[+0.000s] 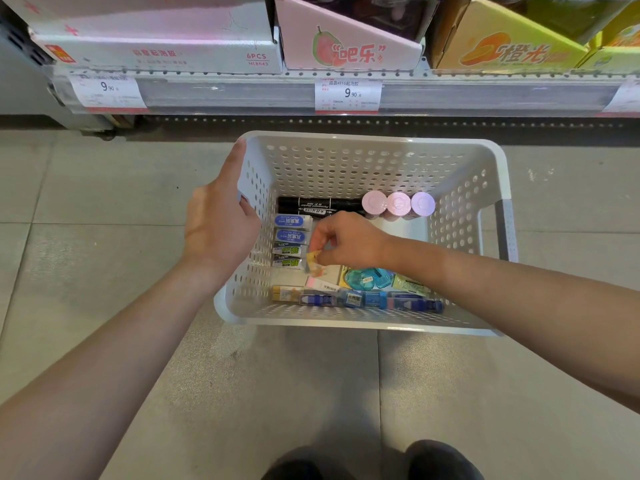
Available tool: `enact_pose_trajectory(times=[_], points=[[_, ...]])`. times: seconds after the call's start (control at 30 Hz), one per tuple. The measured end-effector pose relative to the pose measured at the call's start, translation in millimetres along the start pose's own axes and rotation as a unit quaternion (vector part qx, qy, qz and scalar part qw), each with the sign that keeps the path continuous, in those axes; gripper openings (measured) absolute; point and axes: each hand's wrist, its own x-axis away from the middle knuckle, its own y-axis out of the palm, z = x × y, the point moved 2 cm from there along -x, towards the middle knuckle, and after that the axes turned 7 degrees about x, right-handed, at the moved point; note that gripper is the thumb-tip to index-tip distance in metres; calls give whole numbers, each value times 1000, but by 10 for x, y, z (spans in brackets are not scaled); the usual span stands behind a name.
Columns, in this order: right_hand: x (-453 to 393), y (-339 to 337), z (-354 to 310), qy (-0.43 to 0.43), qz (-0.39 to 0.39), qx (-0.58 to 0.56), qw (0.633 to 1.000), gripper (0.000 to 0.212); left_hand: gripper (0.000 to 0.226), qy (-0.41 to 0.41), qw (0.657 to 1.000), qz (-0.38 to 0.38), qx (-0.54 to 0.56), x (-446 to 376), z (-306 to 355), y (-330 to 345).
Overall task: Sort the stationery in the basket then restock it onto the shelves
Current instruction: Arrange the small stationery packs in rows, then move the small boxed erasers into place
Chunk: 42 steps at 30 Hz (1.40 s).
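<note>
We found the white basket (374, 157) on the tiled floor (86, 209) below the shelf (242, 93). Our left hand (216, 225) gripped its left rim. Our right hand (346, 242), inside, pinched a small orange packet (313, 258) beside the stacked erasers (291, 237). Black markers (318, 205) and three pink-capped tubes (398, 204) lay along the far wall.

floor (104, 209): grey tiles | on it: white perforated basket (346, 317)
</note>
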Motion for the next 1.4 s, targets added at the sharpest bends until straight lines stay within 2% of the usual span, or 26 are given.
enact_pose_trajectory(times=[0.1, 0.17, 0.23, 0.3, 0.37, 0.43, 0.5, 0.67, 0.77, 0.83, 0.9, 0.97, 1.03, 1.13, 1.3, 1.4], points=[[-55, 64, -11, 85, 11, -78, 993, 23, 72, -2, 1000, 0, -3, 2, 3, -1], [-87, 185, -28, 160, -53, -135, 976, 31, 73, -2, 1000, 1, -3, 0, 0, 3], [-121, 338, -45, 235, -117, -235, 936, 31, 73, 0, 1000, -2, 2, -6, -13, 7], [-160, 454, -23, 292, -139, -319, 891, 23, 73, 5, 1000, -3, 4, -4, -21, 5], [-254, 549, 14, 333, -169, -343, 862, 20, 73, 12, 1000, -3, 5, -1, -15, 1], [-330, 588, 13, 362, -192, -254, 876, 13, 72, 14, 1000, -4, 5, 3, -10, -3], [-390, 600, -1, 366, -190, -189, 891, 24, 72, 12, 1000, -6, 7, -2, -21, 1], [-364, 587, -131, 357, -235, -224, 876, 21, 71, 13, 1000, -5, 7, 0, -32, 3], [-364, 599, -142, 352, -209, -252, 877, 22, 71, 14, 1000, -1, 7, -5, -31, -1], [-350, 596, -130, 323, -163, -214, 907, 18, 70, 14, 1000, -2, 7, -3, -28, 0], [-318, 578, -107, 236, -103, -58, 965, 20, 70, 14, 1000, -3, 8, 1, -24, 0], [-264, 564, -135, 112, -46, 122, 985, 25, 70, 14, 1000, -5, 9, 0, -24, 1], [-222, 589, -183, -15, -59, 197, 979, 26, 71, 16, 1000, -6, 9, -3, -28, -1], [-239, 649, -216, -155, -118, 286, 938, 47, 72, 15, 1000, -5, 10, -6, -31, -1], [-307, 632, -300, -248, -141, 395, 873, 51, 72, 18, 1000, -3, 5, -14, -42, 13], [-336, 638, -312, -251, -153, 419, 859, 52, 72, 19, 1000, -4, 7, -13, -42, 6]])
